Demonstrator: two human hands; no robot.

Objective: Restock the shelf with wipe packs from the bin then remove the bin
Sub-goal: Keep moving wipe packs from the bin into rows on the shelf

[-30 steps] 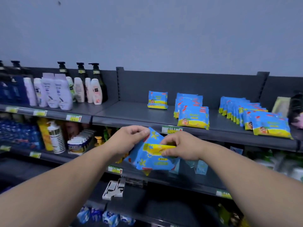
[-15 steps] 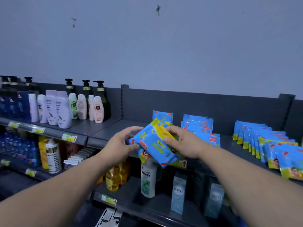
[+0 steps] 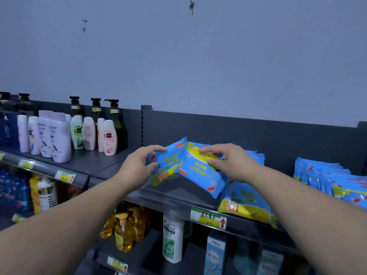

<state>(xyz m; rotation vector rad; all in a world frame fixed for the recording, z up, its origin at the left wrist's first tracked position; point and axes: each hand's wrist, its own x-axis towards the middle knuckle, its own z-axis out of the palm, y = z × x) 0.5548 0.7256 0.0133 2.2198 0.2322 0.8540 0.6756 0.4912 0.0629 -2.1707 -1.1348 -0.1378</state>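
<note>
Both hands are up at the top grey shelf [image 3: 174,187]. My left hand [image 3: 139,165] pinches a blue and yellow wipe pack [image 3: 168,161] by its left edge. My right hand [image 3: 228,161] grips a second wipe pack [image 3: 200,173], which overlaps the first and tilts down to the right above the shelf. Behind my right hand stands a row of the same packs [image 3: 244,203]. Another row of packs [image 3: 329,177] fills the shelf at the right. The bin is out of view.
Lotion and pump bottles [image 3: 59,135] stand on the top shelf to the left. On the shelf below are yellow oil bottles [image 3: 123,233], a white shampoo bottle [image 3: 172,239] and blue boxes [image 3: 215,255]. Price tags [image 3: 208,217] line the shelf edges.
Both hands rose from below the shelf edge to the top shelf. The packs, held together before, are now spread apart, one in each hand. The view tilted upward.
</note>
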